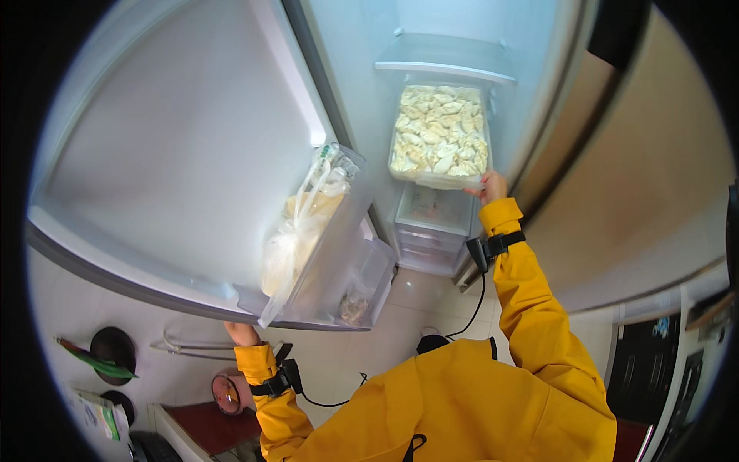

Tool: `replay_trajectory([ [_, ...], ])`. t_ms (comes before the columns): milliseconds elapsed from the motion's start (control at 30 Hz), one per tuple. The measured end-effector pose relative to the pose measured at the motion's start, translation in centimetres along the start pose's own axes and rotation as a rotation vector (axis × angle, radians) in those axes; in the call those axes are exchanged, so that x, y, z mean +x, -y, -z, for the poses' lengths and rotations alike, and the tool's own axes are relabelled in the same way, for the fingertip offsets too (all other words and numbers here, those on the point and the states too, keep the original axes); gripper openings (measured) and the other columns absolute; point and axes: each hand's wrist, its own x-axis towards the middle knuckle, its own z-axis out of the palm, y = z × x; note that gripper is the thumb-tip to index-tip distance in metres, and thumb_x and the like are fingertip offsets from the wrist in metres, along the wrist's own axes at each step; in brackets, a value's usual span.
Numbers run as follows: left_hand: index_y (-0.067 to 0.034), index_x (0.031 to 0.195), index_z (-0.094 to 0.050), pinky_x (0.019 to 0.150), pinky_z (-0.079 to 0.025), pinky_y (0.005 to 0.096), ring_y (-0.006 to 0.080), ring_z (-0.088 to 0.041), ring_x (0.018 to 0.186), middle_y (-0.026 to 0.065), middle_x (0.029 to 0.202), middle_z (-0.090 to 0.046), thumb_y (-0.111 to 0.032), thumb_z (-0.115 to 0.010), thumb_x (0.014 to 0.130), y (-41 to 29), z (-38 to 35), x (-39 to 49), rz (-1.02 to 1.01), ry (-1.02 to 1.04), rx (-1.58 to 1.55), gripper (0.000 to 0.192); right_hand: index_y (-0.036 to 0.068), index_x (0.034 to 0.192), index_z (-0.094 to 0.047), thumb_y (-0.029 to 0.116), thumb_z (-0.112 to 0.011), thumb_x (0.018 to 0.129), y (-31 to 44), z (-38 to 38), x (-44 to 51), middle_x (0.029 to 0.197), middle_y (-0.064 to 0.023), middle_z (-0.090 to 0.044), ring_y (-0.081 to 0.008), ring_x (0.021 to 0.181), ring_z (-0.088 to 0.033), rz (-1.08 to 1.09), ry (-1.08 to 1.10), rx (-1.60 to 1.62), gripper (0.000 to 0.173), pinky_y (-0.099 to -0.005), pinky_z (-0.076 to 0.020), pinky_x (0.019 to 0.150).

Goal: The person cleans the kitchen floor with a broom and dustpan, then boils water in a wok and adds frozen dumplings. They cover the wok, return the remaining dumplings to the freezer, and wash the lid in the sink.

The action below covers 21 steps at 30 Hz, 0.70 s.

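Observation:
My right hand (492,186) grips the front right corner of a clear plastic freezer drawer (436,181), thumb and fingers at its front edge. Pale dumplings (440,130) fill the drawer in a dense layer. It sits in the lit compartment of an open upright refrigerator or freezer, below a glass shelf (447,55). My left hand (242,334) is at the lower outer edge of the open door (167,133); the door hides its fingers, so its grip cannot be seen.
Door bins (340,248) hold a knotted plastic bag of pale food (297,231) and a small bag (353,306). Lower drawers (433,231) stand beneath the dumplings. At lower left are a pink container (228,394), a dark red surface (213,424) and a wall-hung pan (112,352).

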Motion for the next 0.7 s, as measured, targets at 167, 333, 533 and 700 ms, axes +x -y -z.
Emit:
replay_trajectory([
  [167,0.003,0.114,-0.041,0.086,-0.037,0.0302,0.0191,-0.047,0.099,0.0105,0.110,-0.049,-0.018,-0.043,0.086,0.7,-0.4,1.5,-0.019,0.017,0.019,0.035,-0.009,0.089,-0.050,0.004,-0.035,0.063,0.9,5.2,-13.1,0.091,-0.0167,-0.053,-0.0317,0.078,-0.056,-0.028,0.088,-0.021,0.032,-0.0385,-0.0536,0.051],
  [333,0.001,0.111,-0.041,0.083,-0.037,0.0267,0.0142,-0.046,0.093,0.0093,0.106,-0.049,-0.020,-0.035,0.090,0.4,-0.6,1.0,0.003,0.031,0.030,0.030,-0.004,0.081,-0.051,0.005,-0.035,0.064,1.7,15.3,-25.2,0.087,-0.0149,-0.054,-0.0271,0.070,-0.056,-0.101,-0.005,-0.135,0.025,-0.0383,-0.0530,0.048],
  [533,0.002,0.109,-0.044,0.078,-0.037,0.0239,0.0125,-0.046,0.086,0.0072,0.095,-0.053,-0.014,-0.040,0.088,-1.9,-2.6,-4.0,-0.045,0.118,0.063,0.027,-0.008,0.084,-0.052,0.004,-0.038,0.055,3.9,18.1,-41.1,0.083,-0.0138,-0.055,-0.0234,0.068,-0.056,-0.078,-0.118,-0.035,0.035,-0.0304,-0.0497,0.059],
  [700,0.002,0.115,-0.040,0.079,-0.039,0.0280,0.0191,-0.046,0.095,0.0121,0.110,-0.045,-0.010,-0.051,0.082,-2.7,-3.5,-4.0,-0.173,0.313,0.213,0.038,-0.009,0.085,-0.051,0.004,-0.037,0.054,1.5,16.6,-46.9,0.081,-0.0129,-0.056,-0.0224,0.068,-0.056,0.070,-0.295,-0.046,0.037,-0.0267,-0.0479,0.062],
])
